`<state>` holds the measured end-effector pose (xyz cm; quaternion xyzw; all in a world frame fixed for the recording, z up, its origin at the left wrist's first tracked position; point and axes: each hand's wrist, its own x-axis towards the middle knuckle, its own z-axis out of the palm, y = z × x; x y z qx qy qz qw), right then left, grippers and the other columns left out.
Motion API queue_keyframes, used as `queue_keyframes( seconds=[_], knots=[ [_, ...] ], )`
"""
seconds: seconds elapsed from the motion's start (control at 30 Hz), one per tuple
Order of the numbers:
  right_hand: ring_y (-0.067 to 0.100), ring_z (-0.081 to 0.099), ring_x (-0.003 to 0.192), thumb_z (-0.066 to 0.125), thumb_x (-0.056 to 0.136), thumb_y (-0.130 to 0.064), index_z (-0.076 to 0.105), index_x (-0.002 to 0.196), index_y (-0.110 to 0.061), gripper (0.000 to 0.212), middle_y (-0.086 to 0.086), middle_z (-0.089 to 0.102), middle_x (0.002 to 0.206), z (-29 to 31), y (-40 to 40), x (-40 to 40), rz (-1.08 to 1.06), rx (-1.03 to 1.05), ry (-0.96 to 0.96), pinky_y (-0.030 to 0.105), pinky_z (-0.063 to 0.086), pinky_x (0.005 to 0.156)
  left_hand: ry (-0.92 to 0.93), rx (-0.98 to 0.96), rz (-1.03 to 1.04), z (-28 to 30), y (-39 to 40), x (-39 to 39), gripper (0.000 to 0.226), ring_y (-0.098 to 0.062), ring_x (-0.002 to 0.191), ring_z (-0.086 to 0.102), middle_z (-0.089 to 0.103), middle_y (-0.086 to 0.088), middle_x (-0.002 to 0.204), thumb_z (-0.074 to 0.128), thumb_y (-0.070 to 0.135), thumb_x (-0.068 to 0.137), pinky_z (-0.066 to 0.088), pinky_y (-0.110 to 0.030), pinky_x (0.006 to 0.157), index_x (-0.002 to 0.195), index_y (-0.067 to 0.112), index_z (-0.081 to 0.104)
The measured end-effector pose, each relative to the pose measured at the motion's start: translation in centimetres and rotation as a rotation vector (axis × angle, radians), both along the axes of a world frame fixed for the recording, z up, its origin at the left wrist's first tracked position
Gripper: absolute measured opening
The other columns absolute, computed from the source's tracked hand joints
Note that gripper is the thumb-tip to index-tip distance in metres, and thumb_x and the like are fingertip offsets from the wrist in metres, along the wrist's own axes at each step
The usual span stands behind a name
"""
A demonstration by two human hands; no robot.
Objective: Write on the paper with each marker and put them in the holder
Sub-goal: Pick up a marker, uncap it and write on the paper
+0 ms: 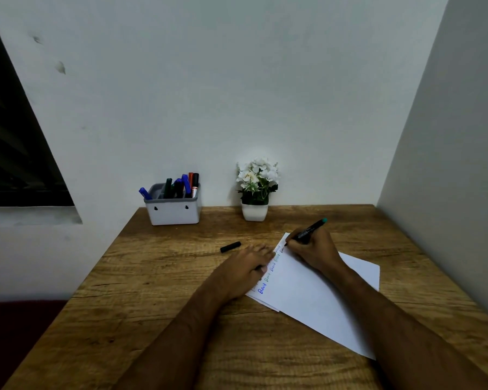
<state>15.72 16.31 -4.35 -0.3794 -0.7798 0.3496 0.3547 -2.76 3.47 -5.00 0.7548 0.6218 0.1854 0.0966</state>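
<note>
White paper [307, 294] lies slanted on the wooden table [158, 277], with several short words in blue and green along its left edge. My right hand [312, 250] grips a black marker [310, 229] with a teal end, its tip on the paper's far corner. My left hand [245, 267] rests flat on the paper's left edge, fingers straight. A black cap [230, 247] lies on the table just beyond my left hand. The white holder [173, 211] stands at the back left with several markers [181, 185] in it.
A small white pot of white flowers [256, 188] stands at the back of the table, to the right of the holder. Walls close in behind and on the right. A dark window [14, 153] is at the left.
</note>
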Motion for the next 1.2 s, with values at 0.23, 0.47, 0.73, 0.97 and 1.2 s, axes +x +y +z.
queue_keyframes(
  seconds=[0.23,0.47,0.73,0.97,1.2],
  knots=[
    [0.01,0.055,0.052,0.07,0.081,-0.001,0.068,0.076,0.005,0.009,0.019,0.066,0.062,-0.1,0.1,-0.2,-0.012,0.012,0.015,0.029,0.041,0.049,-0.012,0.013,-0.004,0.0,0.1,0.0,0.048,-0.009,0.149,0.018,0.028,0.002,0.16,0.041,0.018,0.102,0.013,-0.029,0.122,0.15,0.018,0.039],
    [0.001,0.053,0.048,0.07,0.082,0.002,0.073,0.077,0.001,0.006,0.001,0.064,0.057,0.0,0.0,-0.1,0.013,-0.014,0.02,0.021,0.04,0.047,-0.016,0.037,-0.008,0.0,0.1,0.1,0.046,-0.009,0.149,0.017,0.027,0.003,0.16,0.041,0.016,0.102,0.007,-0.021,0.119,0.149,0.017,0.041],
    [0.0,0.056,0.049,0.071,0.083,0.001,0.074,0.078,-0.002,0.006,-0.007,0.066,0.057,0.0,0.1,-0.2,0.0,-0.032,0.024,0.02,0.043,0.049,-0.011,0.033,-0.002,-0.1,0.1,0.0,0.048,-0.009,0.15,0.017,0.027,0.004,0.16,0.042,0.017,0.102,0.01,-0.026,0.121,0.15,0.019,0.038],
    [0.013,0.054,0.043,0.066,0.084,0.003,0.074,0.078,-0.004,0.012,0.008,0.065,0.053,0.3,-0.3,0.0,-0.002,-0.065,0.074,0.026,0.043,0.047,-0.012,0.016,0.014,-0.3,0.2,-0.1,0.048,-0.009,0.149,0.017,0.027,0.005,0.16,0.041,0.02,0.103,0.012,-0.028,0.122,0.151,0.021,0.038],
    [0.005,0.058,0.048,0.069,0.082,-0.001,0.074,0.074,-0.006,0.01,-0.004,0.066,0.054,0.5,-0.9,-0.2,-0.06,-0.05,0.081,0.027,0.047,0.051,-0.085,0.04,0.032,-0.1,0.3,-0.4,0.046,-0.009,0.146,0.027,0.038,0.003,0.155,0.046,0.009,0.099,0.011,-0.012,0.115,0.145,0.016,0.048]
  ],
)
